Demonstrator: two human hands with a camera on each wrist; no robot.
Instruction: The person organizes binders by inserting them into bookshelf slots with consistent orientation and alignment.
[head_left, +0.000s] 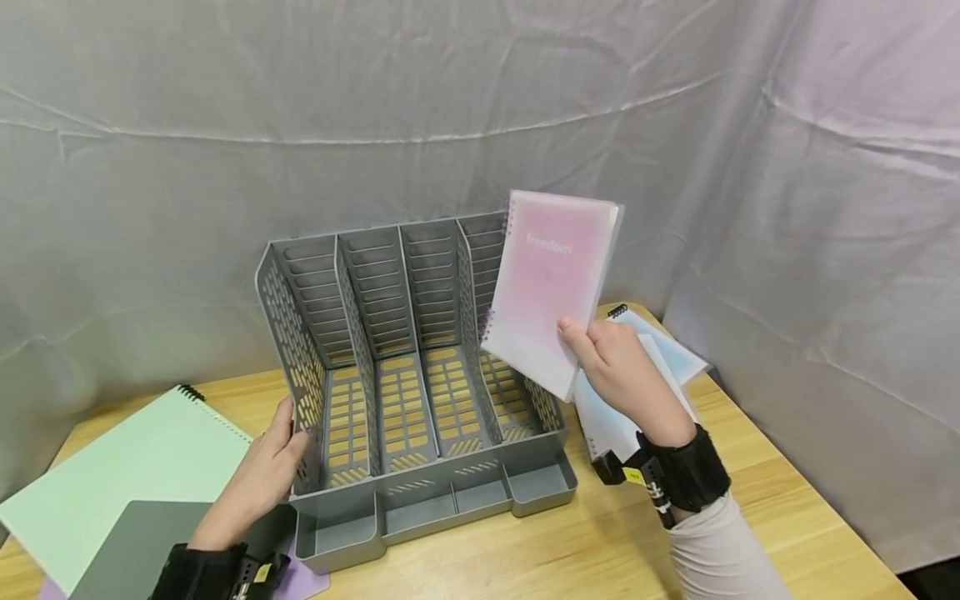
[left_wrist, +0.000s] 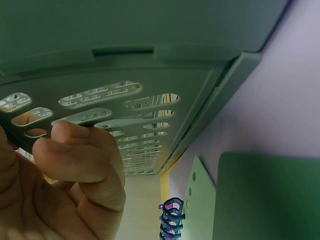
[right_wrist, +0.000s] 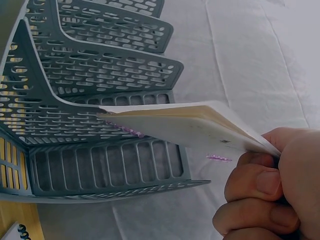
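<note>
my left grip (head_left: 258,479) clasps a rack (head_left: 427,483) near the table's (head_left: 637,542) back edge, likely for steadiness; right grip (head_left: 626,375), a notebook (head_left: 551,283).

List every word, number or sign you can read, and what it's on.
"freedom": on the pink-and-white spiral-bound notebook in the right hand.
Yellow rectangular label at the right black wristband: too small.
Second yellow rectangular label at the left black wristband: too small.
Small dark mark on the notebook's pale underside: too blurred.
</note>
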